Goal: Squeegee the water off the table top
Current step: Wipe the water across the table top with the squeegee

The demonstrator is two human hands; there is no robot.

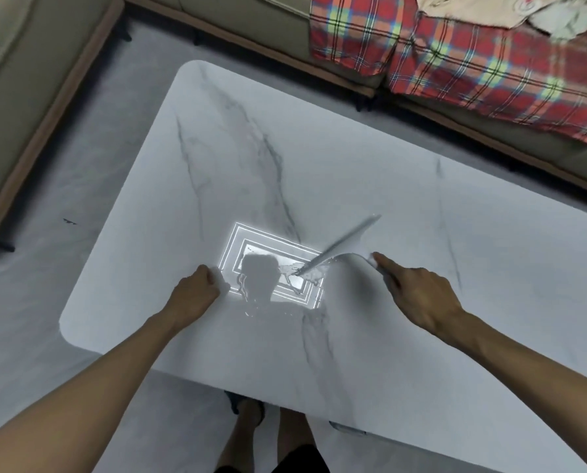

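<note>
The white marble table top [370, 172] fills the middle of the view. A thin puddle of water [268, 302] lies near its front centre, mirroring a rectangular ceiling light and my head's shadow. My right hand [418, 295] grips the handle of a white squeegee [345, 249], index finger stretched along it. The tilted blade runs from the puddle's right edge up and to the right, its lower end touching the water. My left hand [196, 288] rests as a closed fist on the table just left of the puddle, holding nothing I can see.
A beige sofa [29, 80] runs along the left and the back. A red plaid blanket [473, 70] lies over the back sofa at the right. Grey floor [46, 268] surrounds the table. My feet [251, 414] stand at the near edge.
</note>
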